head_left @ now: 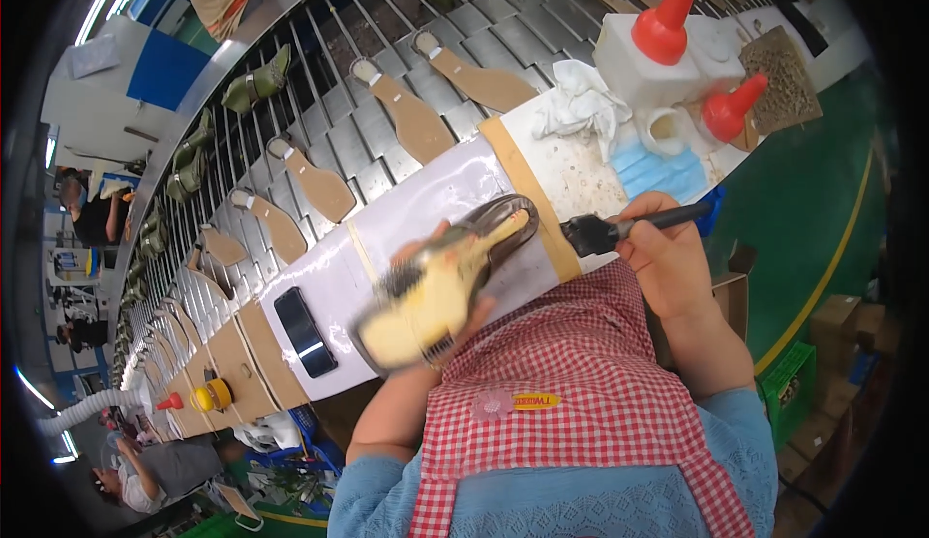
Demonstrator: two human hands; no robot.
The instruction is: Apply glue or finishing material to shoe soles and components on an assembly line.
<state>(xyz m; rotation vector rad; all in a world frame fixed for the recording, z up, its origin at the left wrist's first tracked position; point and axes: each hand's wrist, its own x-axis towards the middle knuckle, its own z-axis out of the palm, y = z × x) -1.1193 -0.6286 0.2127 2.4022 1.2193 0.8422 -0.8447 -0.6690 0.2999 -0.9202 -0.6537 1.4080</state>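
Observation:
My left hand (477, 321) is closed around a lasted shoe upper (426, 313), held bottom up above the work board. Its underside is pale yellow, with dark brown material around the edge. The wide end is smeared by motion, while the narrow end points away to the right. Between the thumb and fingers of my right hand (668, 265) is a black-handled brush (592, 235). Its dark, flat head points left toward the shoe and appears apart from it. A white sheet (455, 178) covers the board below, edged by a tan strip (532, 199).
Beyond the board, a metal slat conveyor (348, 141) carries tan soles (411, 117) and green lasted uppers (256, 83). White bottles with red nozzles (666, 30), crumpled tissue (584, 103) and a blue cloth (658, 172) stand right. A dark phone (304, 333) lies left. People work farther off.

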